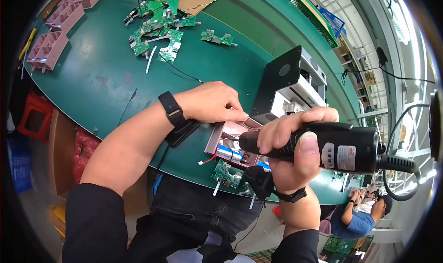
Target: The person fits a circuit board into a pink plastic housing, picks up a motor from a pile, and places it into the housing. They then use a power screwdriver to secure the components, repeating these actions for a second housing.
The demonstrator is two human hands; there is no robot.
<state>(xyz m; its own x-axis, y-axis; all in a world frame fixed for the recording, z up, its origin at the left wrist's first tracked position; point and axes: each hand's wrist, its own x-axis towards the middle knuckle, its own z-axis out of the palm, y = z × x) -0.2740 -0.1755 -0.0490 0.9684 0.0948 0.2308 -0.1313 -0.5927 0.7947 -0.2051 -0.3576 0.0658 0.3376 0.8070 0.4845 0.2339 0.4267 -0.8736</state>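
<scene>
My right hand (295, 145) is wrapped round a black corded electric screwdriver (341, 145). The tool lies nearly level, its nose pointing left over a pink plastic housing (212, 141); the exact spot its tip meets is hard to make out. My left hand (214, 102) is closed, thumb and fingertips pressed together at the housing's far edge. Inside the housing lies a blue battery (229, 153), with red and black wires running to a small white connector (200, 163). Against the housing's near side rests a green circuit board (226, 173). The screwdriver and my right hand cover part of the housing.
Green circuit boards (173, 44) are heaped at the far left-centre, one board (218, 38) apart. Pink housings (50, 48) stand at the far left. A black-and-silver machine (284, 78) sits beyond my right hand. Another person (355, 219) sits at right.
</scene>
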